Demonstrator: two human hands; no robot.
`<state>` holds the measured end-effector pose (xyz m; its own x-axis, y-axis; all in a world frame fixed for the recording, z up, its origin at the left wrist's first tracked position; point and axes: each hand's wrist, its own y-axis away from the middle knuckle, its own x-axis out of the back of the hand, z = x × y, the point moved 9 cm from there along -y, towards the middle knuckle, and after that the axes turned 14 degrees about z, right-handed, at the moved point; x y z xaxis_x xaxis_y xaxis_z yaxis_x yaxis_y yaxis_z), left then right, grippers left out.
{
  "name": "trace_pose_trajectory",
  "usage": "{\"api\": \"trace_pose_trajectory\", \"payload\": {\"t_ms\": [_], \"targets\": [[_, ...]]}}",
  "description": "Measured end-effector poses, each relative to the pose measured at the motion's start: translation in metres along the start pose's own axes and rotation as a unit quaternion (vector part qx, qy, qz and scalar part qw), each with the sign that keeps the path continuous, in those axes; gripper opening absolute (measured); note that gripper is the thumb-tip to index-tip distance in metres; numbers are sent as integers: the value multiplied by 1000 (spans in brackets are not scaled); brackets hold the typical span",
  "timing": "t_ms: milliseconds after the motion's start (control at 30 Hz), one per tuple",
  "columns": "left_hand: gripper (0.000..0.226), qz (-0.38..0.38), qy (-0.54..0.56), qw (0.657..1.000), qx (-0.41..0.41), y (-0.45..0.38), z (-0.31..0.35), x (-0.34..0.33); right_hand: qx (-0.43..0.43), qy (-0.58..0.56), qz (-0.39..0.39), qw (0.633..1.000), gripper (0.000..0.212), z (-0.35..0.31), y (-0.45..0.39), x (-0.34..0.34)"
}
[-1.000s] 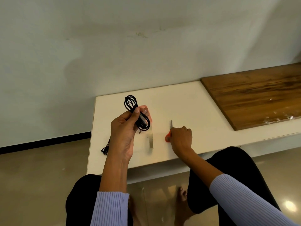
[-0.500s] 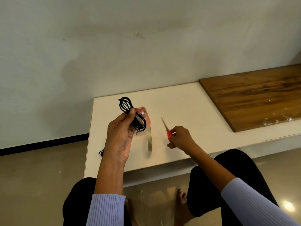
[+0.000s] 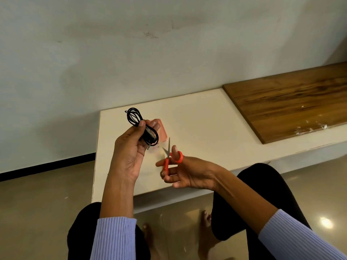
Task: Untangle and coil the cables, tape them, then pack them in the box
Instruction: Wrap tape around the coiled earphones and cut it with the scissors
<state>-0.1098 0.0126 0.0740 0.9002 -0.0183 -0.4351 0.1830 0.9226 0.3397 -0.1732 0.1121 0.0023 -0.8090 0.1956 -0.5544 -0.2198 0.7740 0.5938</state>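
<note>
My left hand (image 3: 129,152) holds a coiled black cable (image 3: 139,126) up above the white ledge (image 3: 197,119), thumb pressed across the coil; a small metal jack plug hangs below it. A pinkish roll of tape (image 3: 163,131) shows behind that hand's fingers, with a clear strip hanging down from it. My right hand (image 3: 187,172) grips small orange-handled scissors (image 3: 169,156), thumb through one loop, blades open and pointing up just below the tape strip. No box is in view.
A brown wooden board (image 3: 291,102) lies on the ledge to the right, with white scraps near its front edge. A pale wall rises right behind the ledge. My knees and bare feet are over the tiled floor (image 3: 37,212) below.
My right hand lifted the scissors off the ledge and brought them left and up toward the tape strip, blades now open. My left hand stays raised with the cable.
</note>
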Motion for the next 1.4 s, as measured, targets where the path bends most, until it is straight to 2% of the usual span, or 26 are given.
{"api": "trace_pose_trajectory", "payload": {"t_ms": [167,267,433,633,900,1000,1133,1233,1333,1400], "targets": [[22,6,-9,1000,2,2,-2,-1,12,-49,-45,998,86,-4,-12,-10],[27,1,-5,1000,2,3,-1,-2,22,-58,-55,997,88,-5,-16,-14],[21,-4,4,1000,1,3,-1,-3,35,-57,-59,996,81,-8,-19,-16],[32,-14,-3,1000,1,6,-2,-5,50,-31,18,998,61,-8,-25,-5],[15,-3,35,999,14,-4,-5,4,108,65,133,983,34,-12,-20,15],[12,19,56,998,19,-8,-5,12,148,168,249,942,39,-11,-15,35],[9,36,89,995,22,-14,-3,24,216,222,401,862,39,-15,-4,66],[12,41,105,993,29,-16,-1,29,234,233,452,829,48,-18,-3,79],[11,43,111,992,32,-18,-1,32,242,270,480,799,74,-18,-7,78],[14,45,108,993,33,-19,-1,34,253,277,486,789,84,-18,-13,75]]}}
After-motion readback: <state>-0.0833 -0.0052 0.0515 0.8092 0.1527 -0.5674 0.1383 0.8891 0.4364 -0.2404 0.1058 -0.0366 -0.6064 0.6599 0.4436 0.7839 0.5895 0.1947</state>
